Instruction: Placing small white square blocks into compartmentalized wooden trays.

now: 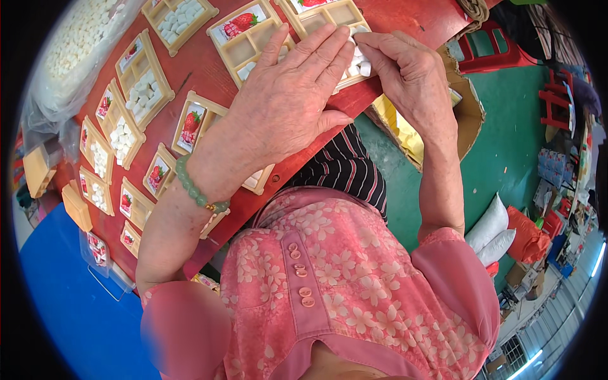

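My left hand, with a green bead bracelet at the wrist, lies palm down with its fingers stretched out. Its fingertips rest over a tan compartment tray at the table's edge. Small white pillow-shaped pieces fill the tray's near compartment. My right hand is at the tray's right side, thumb and fingers pinched beside the white pieces; whatever they hold is hidden. Another tray with a strawberry picture lies to the left, partly under my left hand, with a few white pieces in one compartment.
Several similar trays with white pieces stand on the red table. A large clear bag of white pieces sits at the far left. Below the right edge is an open cardboard box with yellow packaging. A blue round table stands lower left.
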### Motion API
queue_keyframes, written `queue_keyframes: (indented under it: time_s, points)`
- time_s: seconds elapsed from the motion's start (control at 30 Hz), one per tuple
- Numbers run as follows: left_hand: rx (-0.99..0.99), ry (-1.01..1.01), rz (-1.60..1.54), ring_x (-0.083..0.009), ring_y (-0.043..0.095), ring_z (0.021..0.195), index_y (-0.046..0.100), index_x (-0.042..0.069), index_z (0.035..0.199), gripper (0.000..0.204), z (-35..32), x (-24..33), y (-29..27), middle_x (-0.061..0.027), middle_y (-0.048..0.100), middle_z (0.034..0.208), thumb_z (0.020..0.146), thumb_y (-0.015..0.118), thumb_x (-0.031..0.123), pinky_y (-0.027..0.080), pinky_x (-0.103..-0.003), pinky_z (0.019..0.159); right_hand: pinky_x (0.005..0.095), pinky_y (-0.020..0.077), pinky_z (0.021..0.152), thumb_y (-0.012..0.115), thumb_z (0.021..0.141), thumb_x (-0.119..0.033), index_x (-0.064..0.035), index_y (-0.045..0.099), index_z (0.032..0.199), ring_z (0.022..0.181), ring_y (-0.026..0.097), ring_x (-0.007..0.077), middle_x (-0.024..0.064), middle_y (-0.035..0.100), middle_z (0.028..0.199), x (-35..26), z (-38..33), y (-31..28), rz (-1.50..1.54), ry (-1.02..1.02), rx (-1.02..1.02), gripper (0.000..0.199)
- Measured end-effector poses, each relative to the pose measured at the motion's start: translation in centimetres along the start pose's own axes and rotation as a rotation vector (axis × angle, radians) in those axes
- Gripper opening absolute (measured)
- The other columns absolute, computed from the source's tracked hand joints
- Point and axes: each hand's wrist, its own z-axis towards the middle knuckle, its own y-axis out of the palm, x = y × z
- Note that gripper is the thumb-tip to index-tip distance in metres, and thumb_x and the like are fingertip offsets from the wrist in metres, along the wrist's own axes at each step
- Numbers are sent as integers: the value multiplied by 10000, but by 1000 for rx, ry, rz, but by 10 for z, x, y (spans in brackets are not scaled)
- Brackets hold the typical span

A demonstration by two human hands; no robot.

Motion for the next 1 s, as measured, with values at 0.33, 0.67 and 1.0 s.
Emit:
queue_keyframes:
  time_s: [0.33, 0.67, 1.0]
  points:
    - [43, -53, -68, -301, 304, 1536, 376, -8, 1552, 923, -10, 5, -11, -157, 361, 1630, 816, 794, 358, 231, -541, 1242, 261, 493, 663, 762, 915, -67, -23, 758, 1101, 724, 625, 104, 41, 703, 878, -7, -14, -12, 239, 83, -72, 191]
    - [20, -52, -17, -298, 338, 1516, 450, -21, 1501, 862, -14, 6, -6, -164, 417, 1593, 828, 776, 409, 238, -542, 1240, 251, 482, 638, 788, 898, -72, -10, 745, 1011, 697, 617, 86, 31, 687, 841, -8, -16, -5, 260, 130, -40, 136]
    - [-4, -32, 16, -261, 336, 1514, 480, -13, 1487, 856, -13, 3, -4, -136, 416, 1600, 836, 764, 465, 245, -556, 1222, 237, 407, 562, 814, 892, -109, -23, 704, 887, 629, 492, 43, -31, 565, 677, -17, -10, 4, 180, 230, -12, 140]
